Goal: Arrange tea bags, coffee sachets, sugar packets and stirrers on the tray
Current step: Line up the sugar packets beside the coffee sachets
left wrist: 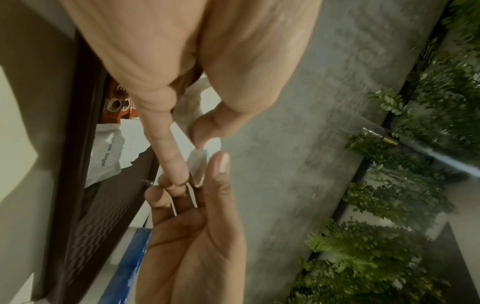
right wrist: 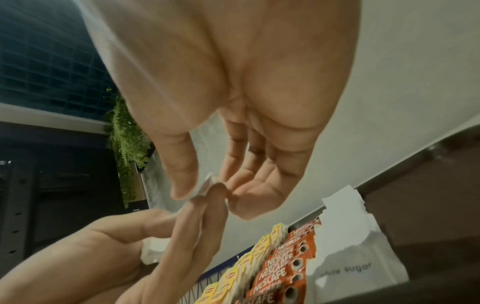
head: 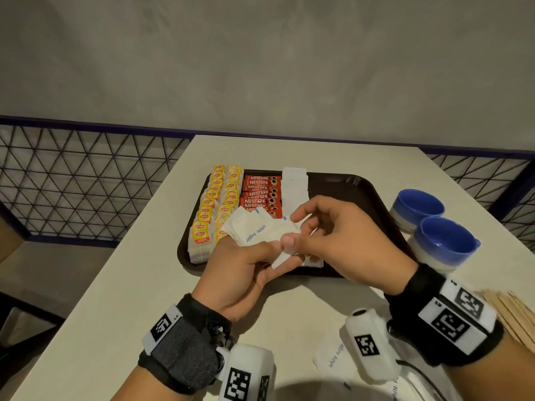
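A dark brown tray (head: 347, 192) on the table carries two columns of yellow tea bags (head: 214, 198), a column of red coffee sachets (head: 260, 195) and a row of white sugar packets (head: 293, 183). Above the tray's front, my left hand (head: 285, 250) grips a small stack of white sugar packets (head: 257, 230). My right hand (head: 304, 227) pinches the end of one packet in that stack between thumb and fingers. The wrist views show this pinched packet edge (left wrist: 198, 166) (right wrist: 206, 183) between my left hand (left wrist: 191, 160) and my right hand (right wrist: 207, 191).
Two blue-and-white cups (head: 417, 209) (head: 445, 244) stand right of the tray. Wooden stirrers (head: 515, 316) lie at the right edge by my right wrist. More loose sugar packets (head: 333, 357) lie on the table near me. A wire mesh railing (head: 86, 183) borders the table.
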The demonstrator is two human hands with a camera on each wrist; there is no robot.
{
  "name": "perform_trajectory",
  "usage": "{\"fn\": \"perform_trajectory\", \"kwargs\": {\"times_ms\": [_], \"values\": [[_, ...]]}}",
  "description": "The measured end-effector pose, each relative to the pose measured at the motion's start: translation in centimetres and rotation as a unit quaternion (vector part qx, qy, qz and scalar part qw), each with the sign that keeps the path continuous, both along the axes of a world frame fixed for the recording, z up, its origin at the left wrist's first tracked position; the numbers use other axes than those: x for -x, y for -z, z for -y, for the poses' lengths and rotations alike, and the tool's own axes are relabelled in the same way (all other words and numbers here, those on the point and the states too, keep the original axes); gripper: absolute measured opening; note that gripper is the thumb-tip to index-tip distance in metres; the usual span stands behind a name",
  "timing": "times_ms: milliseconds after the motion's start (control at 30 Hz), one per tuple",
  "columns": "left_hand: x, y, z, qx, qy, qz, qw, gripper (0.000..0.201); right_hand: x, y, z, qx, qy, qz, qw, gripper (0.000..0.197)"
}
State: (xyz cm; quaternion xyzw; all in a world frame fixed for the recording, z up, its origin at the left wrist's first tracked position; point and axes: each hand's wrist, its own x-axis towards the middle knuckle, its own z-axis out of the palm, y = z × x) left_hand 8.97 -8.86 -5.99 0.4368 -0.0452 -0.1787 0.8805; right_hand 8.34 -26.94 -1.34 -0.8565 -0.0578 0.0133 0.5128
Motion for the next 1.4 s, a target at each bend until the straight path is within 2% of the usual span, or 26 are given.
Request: {"fn": "perform_trajectory", "kwargs": {"times_ms": [133,233,333,400,567,733,900,1133,1233,1333,1400], "values": [[0.1,0.2,0.0,-0.053,-0.011,0.008,0.999,0.045,0.1,0.5,0.5,-0.051,-0.007,-0.012,0.999,0.028],[0.0,0.2,0.1,-0.064,-0.025,-0.013,0.998,0.036,0.0,0.2,1.4,-0.098,0.013,-0.013,0.995,0.016],[-0.2,0.2,0.2,-0.051,-0.048,-0.03,0.997,0.029,-0.1,-0.4,1.8,-0.193,0.016,-0.046,0.98,0.007],[-0.3,0.3,0.2,-0.044,-0.058,-0.036,0.997,0.028,0.1,-0.7,1.8,-0.242,-0.001,-0.069,0.968,0.02],[0.0,0.0,0.3,-0.023,-0.038,-0.033,0.998,0.04,0.2,-1.1,1.8,-0.138,-0.052,-0.061,0.987,0.026],[-0.1,-0.1,0.1,-0.012,-0.014,-0.028,0.999,0.049,-0.2,-1.2,2.2,-0.076,-0.022,-0.047,0.996,0.036],[-0.1,0.7,0.3,-0.052,-0.035,-0.001,0.998,0.034,0.1,-1.3,2.4,-0.108,-0.007,-0.056,0.992,0.027],[-0.3,0.6,0.3,-0.076,-0.075,0.019,0.994,0.036,0.5,-1.0,2.4,-0.174,0.013,-0.022,0.984,0.029],[-0.7,0.4,-0.2,-0.045,-0.113,-0.02,0.992,0.03,-0.3,-0.5,3.5,-0.118,0.053,0.023,0.991,0.02],[-1.1,0.2,-0.7,-0.025,-0.135,-0.042,0.99,0.029,-1.2,0.9,4.0,-0.053,0.065,-0.008,0.996,0.008],[-1.2,0.1,-0.7,-0.025,-0.137,-0.046,0.989,0.027,-1.6,2.4,3.8,-0.001,0.053,-0.037,0.998,0.008]]}}
